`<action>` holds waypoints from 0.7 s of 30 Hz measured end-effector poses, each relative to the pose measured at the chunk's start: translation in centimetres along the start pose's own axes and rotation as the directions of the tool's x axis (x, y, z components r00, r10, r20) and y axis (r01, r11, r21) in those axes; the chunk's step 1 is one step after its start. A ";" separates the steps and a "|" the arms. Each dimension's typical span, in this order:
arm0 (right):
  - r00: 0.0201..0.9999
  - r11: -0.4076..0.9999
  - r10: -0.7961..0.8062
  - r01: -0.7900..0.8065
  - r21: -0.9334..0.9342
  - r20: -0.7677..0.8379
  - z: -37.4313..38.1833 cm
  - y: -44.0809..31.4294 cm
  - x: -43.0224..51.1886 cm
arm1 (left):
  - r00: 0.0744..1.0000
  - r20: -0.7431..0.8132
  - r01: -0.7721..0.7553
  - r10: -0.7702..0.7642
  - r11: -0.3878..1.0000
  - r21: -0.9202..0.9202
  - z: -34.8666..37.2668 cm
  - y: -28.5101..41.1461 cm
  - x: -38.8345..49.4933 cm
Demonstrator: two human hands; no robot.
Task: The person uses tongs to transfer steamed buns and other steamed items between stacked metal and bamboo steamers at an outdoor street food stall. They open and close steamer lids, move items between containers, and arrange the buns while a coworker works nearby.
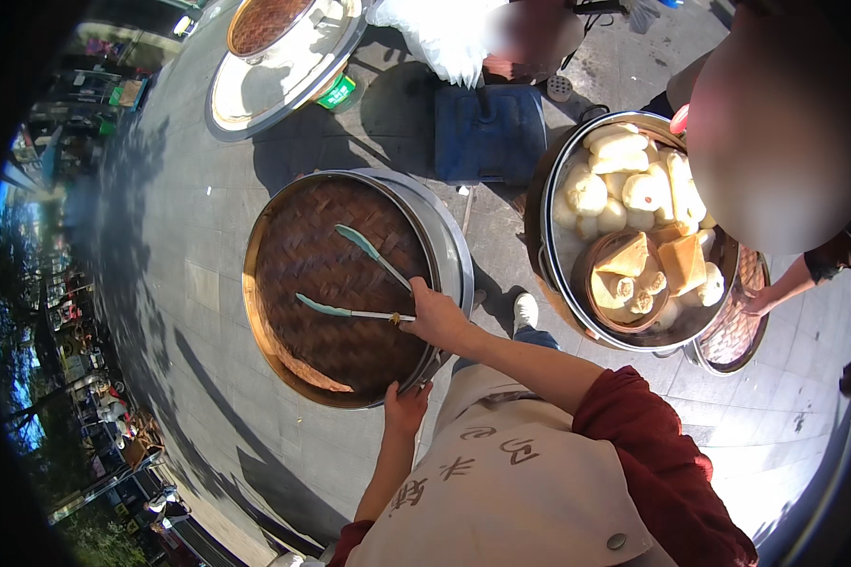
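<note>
My right hand holds a pair of metal tongs with pale teal tips. The tongs' arms are spread above a round woven bamboo steamer lid with a raised rim. My left hand grips the near edge of this lid, thumb on top; its other fingers are partly hidden. Under the lid, the rim of a metal pan shows. To the right stands a large metal steamer pot holding several white steamed buns. A small bamboo basket inside it contains dumplings and folded wrappers.
Another person's hand touches a woven lid beside the pot. A blue box stands on the paving beyond the pans. White plastic bags hang above it. Farther left is a round table bearing a bamboo steamer.
</note>
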State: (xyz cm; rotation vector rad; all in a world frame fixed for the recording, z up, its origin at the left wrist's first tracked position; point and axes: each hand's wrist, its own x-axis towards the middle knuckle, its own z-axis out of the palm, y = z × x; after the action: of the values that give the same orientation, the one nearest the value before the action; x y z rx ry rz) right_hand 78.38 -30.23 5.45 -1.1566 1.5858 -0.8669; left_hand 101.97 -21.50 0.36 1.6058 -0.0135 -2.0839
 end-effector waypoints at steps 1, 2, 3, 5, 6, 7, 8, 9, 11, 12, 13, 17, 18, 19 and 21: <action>1.000 1.000 -0.020 0.019 -0.010 -0.015 0.7 0.0 -0.3 | 1.000 -0.017 -0.011 0.011 1.000 0.019 0.1 0.0 0.0; 1.000 1.000 0.013 -0.013 0.022 0.017 1.2 -0.1 -0.3 | 1.000 0.012 0.005 -0.005 0.999 0.044 -0.2 -0.1 0.2; 1.000 1.000 0.014 -0.014 0.007 0.020 1.8 -0.3 -0.5 | 0.999 0.039 0.014 -0.016 0.998 0.061 -1.2 -0.2 0.5; 1.000 1.000 0.001 -0.001 -0.023 0.001 2.5 -1.1 -0.5 | 0.998 0.061 0.021 -0.026 0.996 0.082 -1.7 -0.1 0.7; 0.999 0.999 -0.031 0.030 -0.032 -0.009 3.5 -1.0 -0.3 | 0.998 0.057 0.028 -0.032 0.997 0.072 -2.5 -0.3 0.8; 0.999 0.998 -0.038 0.036 -0.046 -0.036 3.6 -1.2 -0.4 | 0.997 0.058 0.044 -0.049 0.996 0.081 -2.9 -0.2 1.0; 0.997 0.997 -0.046 0.042 -0.059 -0.059 3.7 -1.5 -0.4 | 0.996 0.054 0.062 -0.066 0.995 0.078 -3.4 -0.2 1.3; 0.995 0.996 -0.047 0.041 -0.080 -0.084 3.7 -1.4 -0.6 | 0.997 -0.014 0.073 -0.072 0.992 0.100 -2.9 -0.5 1.2; 0.989 0.995 -0.076 0.066 -0.081 -0.130 4.5 -1.8 -0.5 | 0.992 0.028 0.118 -0.125 0.978 0.170 -3.4 0.4 1.5; 0.985 0.993 -0.088 0.074 -0.096 -0.149 4.9 -1.6 -0.6 | 0.991 0.042 0.117 -0.127 0.976 0.184 -3.2 0.4 1.3; 0.981 0.990 -0.101 0.084 -0.109 -0.167 5.4 -1.6 -0.7 | 0.990 0.055 0.114 -0.128 0.973 0.199 -3.3 0.5 0.8; 0.978 0.992 -0.054 0.029 -0.124 -0.203 6.7 -1.3 -1.2 | 0.998 0.023 0.052 -0.064 0.939 0.340 -4.0 -0.1 -2.0; 0.975 0.993 -0.048 0.024 -0.114 -0.215 7.2 -1.0 -1.5 | 0.996 0.058 0.038 -0.061 0.944 0.329 -5.4 -0.5 -2.0; 0.974 0.995 -0.033 0.010 -0.102 -0.225 8.0 -0.6 -1.7 | 0.994 0.087 0.036 -0.067 0.948 0.317 -7.9 -1.3 -1.7; 0.974 0.996 -0.030 0.009 -0.092 -0.225 9.2 -0.4 -2.0 | 0.993 0.086 0.048 -0.075 0.959 0.281 -13.2 -2.3 -1.3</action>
State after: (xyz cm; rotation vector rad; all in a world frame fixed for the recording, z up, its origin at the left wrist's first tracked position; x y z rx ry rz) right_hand 87.51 -28.55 3.73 -1.1714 1.8178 -0.9762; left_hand 113.28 -15.12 -3.16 1.6805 -0.3072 -2.2876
